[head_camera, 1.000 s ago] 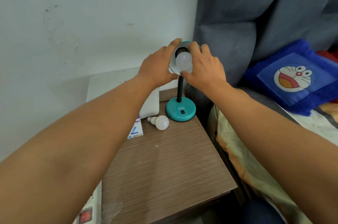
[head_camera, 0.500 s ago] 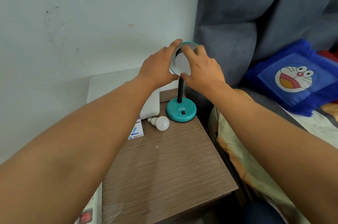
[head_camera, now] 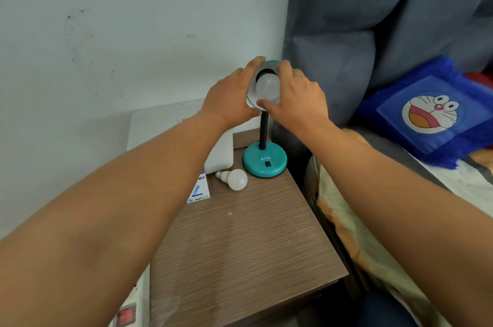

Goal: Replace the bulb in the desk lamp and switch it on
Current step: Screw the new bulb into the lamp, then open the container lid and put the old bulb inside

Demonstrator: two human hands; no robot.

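A teal desk lamp stands at the far end of the brown table, its round base (head_camera: pixel 265 162) carrying a black switch (head_camera: pixel 268 164). My left hand (head_camera: pixel 230 97) grips the left rim of the lamp shade (head_camera: pixel 271 61). A white bulb (head_camera: pixel 267 85) sits in the shade's socket, and my right hand (head_camera: pixel 296 98) holds it with thumb below and fingers above. A second white bulb (head_camera: pixel 234 179) lies on its side on the table, left of the base.
The brown table (head_camera: pixel 240 241) ends at a front edge near me. A small bulb box (head_camera: pixel 198 190) and a white container (head_camera: pixel 220 153) sit left of the lamp. A grey sofa back and a blue cartoon cushion (head_camera: pixel 429 110) are to the right.
My right hand's fingers have shifted around the bulb in the shade, turning on it. My left hand has stayed on the shade rim. The loose bulb has not moved.
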